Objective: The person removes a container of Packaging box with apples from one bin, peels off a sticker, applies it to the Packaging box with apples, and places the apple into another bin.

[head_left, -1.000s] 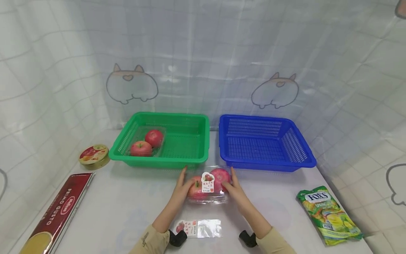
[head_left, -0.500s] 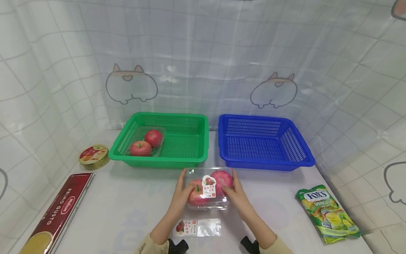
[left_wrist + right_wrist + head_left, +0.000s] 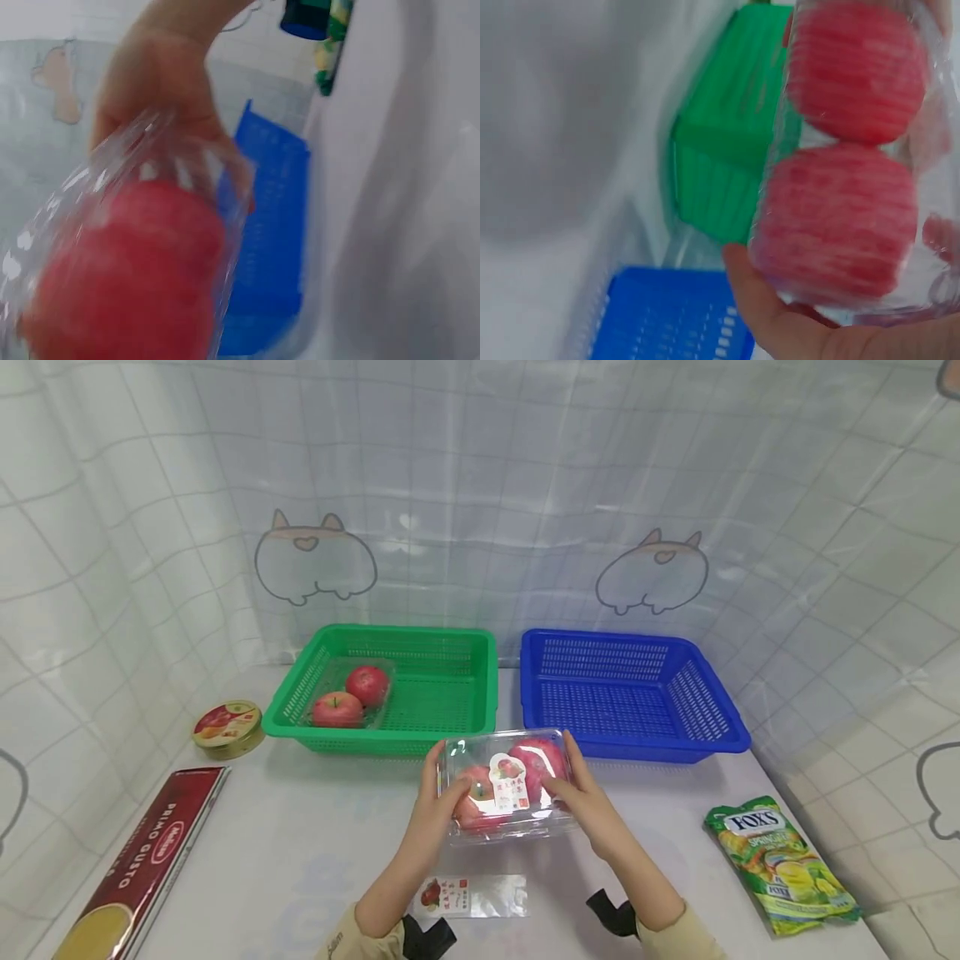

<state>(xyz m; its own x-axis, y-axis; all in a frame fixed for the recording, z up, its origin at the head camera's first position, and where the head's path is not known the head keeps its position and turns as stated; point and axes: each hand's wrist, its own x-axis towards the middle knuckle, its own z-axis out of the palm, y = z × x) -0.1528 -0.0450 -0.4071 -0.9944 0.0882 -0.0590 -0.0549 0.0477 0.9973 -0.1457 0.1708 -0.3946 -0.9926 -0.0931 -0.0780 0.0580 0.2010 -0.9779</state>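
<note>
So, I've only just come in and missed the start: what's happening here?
A person's left hand and right hand grip a clear rectangular plastic box with two red apples inside and a white printed sticker on top. They hold it, slightly tilted, up off the white table, in front of a green rectangular plastic basket and a blue rectangular plastic basket. Another clear plastic box with two apples lies in the green one. A flat printed strip lies on the table.

A curtained tabletop booth: grid-patterned sheeting (image 3: 465,468) printed with cartoon animals (image 3: 315,564) enclosed a white table (image 3: 300,827) on three sides, bearing plastic baskets (image 3: 390,737) and packaged groceries (image 3: 783,868). The room beyond was hidden.
</note>
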